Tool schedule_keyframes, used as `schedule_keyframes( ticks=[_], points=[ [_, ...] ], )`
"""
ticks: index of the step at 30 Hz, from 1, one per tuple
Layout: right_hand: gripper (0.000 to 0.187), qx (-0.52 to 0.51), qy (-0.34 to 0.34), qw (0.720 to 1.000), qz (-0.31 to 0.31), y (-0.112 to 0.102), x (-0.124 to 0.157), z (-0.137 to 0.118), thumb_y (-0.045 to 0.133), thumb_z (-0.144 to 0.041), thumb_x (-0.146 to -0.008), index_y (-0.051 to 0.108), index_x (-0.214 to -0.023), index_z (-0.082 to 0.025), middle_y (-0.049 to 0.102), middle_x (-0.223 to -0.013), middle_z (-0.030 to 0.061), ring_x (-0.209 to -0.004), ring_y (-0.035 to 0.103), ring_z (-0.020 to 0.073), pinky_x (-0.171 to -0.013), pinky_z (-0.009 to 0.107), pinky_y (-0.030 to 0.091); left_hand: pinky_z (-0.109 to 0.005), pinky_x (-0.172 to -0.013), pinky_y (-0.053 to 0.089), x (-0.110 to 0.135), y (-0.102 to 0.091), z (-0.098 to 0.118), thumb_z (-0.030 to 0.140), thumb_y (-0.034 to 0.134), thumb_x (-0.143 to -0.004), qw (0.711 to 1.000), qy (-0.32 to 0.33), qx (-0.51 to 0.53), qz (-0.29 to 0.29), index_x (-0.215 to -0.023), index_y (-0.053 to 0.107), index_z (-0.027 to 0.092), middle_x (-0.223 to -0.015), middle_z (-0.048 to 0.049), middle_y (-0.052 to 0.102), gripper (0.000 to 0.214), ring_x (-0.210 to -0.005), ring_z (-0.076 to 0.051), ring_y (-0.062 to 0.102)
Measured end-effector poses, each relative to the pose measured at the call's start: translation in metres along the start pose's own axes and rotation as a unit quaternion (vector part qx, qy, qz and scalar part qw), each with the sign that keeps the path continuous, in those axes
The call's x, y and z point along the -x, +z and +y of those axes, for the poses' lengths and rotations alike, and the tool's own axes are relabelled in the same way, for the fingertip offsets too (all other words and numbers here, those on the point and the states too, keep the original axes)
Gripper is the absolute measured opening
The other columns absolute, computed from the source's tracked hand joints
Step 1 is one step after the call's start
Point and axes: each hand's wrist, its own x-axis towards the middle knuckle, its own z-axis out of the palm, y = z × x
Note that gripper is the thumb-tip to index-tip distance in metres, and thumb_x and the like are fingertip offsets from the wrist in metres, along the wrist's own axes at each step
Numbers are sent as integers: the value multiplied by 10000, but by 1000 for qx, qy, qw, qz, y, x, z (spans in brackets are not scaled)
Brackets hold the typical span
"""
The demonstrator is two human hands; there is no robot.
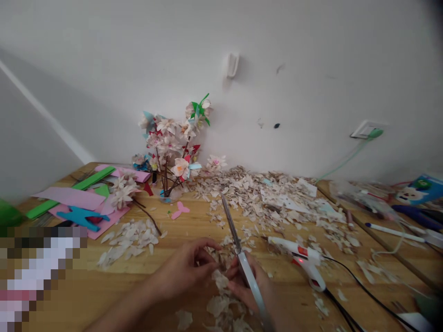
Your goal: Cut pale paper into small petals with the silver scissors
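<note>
Here, left hand (187,269): pinching a pale petal scrap (218,276) above the desk (104,295).
Right hand (247,286): closed around scissors (238,251), blades shut.
Risk: blade tips near left fingertips; a nick seems possible.
Glue gun (301,258): just beside, apparently lit; burn hazard.

Home craft corner: wooden table (104,286) against plain white wall (311,69), paper flowers (173,143) at 11 o'clock, wall socket (367,129) at 2 o'clock.
</note>
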Motion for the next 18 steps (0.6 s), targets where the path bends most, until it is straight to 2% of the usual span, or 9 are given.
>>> schedule_keyframes(
  ticks=[3,8,10,13,15,18],
  points=[
    [382,-4,20,999,-27,1,2,-4,765,-348,-520,493,-754,-218,585,-619,-56,-545,551,100,-510,203,435,-188,-474,361,-2,0,-4,211,583,-721,999,-14,24,25,-1021,524,170,-568,65,536,308,-484,-74,462],
    [341,38,20,998,-36,-5,-2,0,731,-289,-546,490,-777,-218,609,-649,-33,-593,575,129,-553,238,452,-168,-421,342,-9,-2,-15,290,599,-714,998,-31,43,39,-1026,477,201,-583,75,528,346,-452,-66,424],
    [339,58,14,998,-33,-8,-4,1,725,-275,-544,487,-777,-218,604,-630,-38,-577,568,127,-548,237,452,-175,-416,347,-11,-5,-17,309,587,-720,997,-27,28,65,-1003,483,203,-577,80,518,320,-433,-66,416],
    [327,96,20,995,-8,-9,-6,-5,714,-256,-520,482,-748,-218,600,-594,-44,-549,561,132,-526,237,449,-192,-455,365,-10,-9,-19,296,574,-727,995,-9,-31,96,-1047,504,203,-638,46,597,341,-477,-85,464],
    [333,132,31,990,29,-9,-7,-11,713,-266,-521,502,-774,-213,624,-628,-25,-570,571,153,-549,258,461,-206,-489,375,-9,-11,-18,290,573,-730,993,6,-86,81,-1103,519,204,-771,-5,678,386,-525,-99,496],
    [414,142,47,984,94,-13,-8,-13,705,-306,-547,527,-906,-203,673,-774,11,-684,611,188,-648,285,486,-228,-522,404,-12,-14,-14,311,561,-741,984,20,-162,75,-1115,544,191,-963,-59,694,393,-538,-105,511]
  ],
)
